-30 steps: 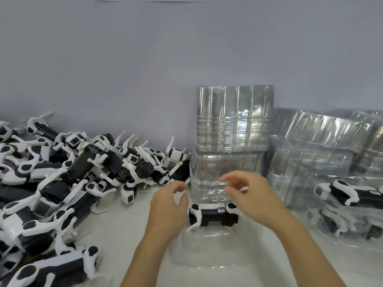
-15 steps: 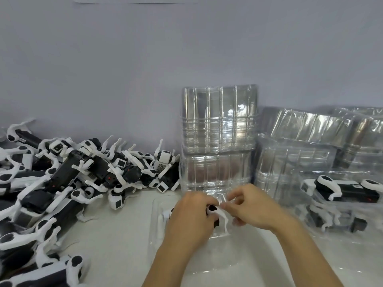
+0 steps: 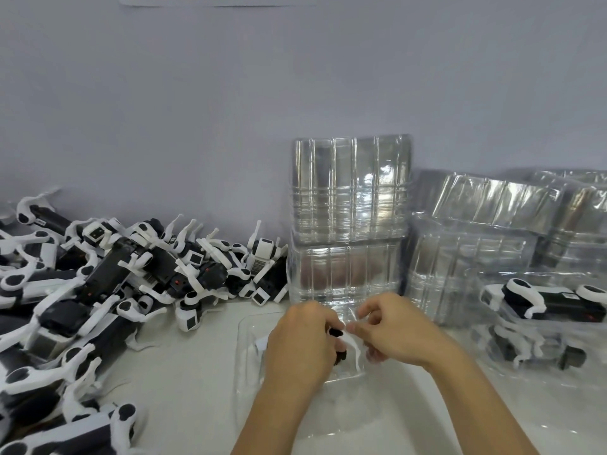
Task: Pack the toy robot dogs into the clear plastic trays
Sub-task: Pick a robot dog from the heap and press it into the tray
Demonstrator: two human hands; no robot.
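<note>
A black and white toy robot dog (image 3: 345, 348) lies in a clear plastic tray (image 3: 244, 366) on the white table in front of me. My left hand (image 3: 300, 344) covers most of the dog and grips its body. To its right, my right hand (image 3: 392, 330) pinches one white leg of the dog between thumb and fingers. A large pile of loose robot dogs (image 3: 98, 290) fills the left side of the table.
Stacks of empty clear trays (image 3: 349, 224) stand against the grey wall behind my hands. More tray stacks (image 3: 476, 244) lie to the right. Packed trays holding robot dogs (image 3: 542, 300) sit at the far right.
Both hands came down from above the dog and closed onto it in the tray. The left hand now hides most of it. The view has shifted left.
</note>
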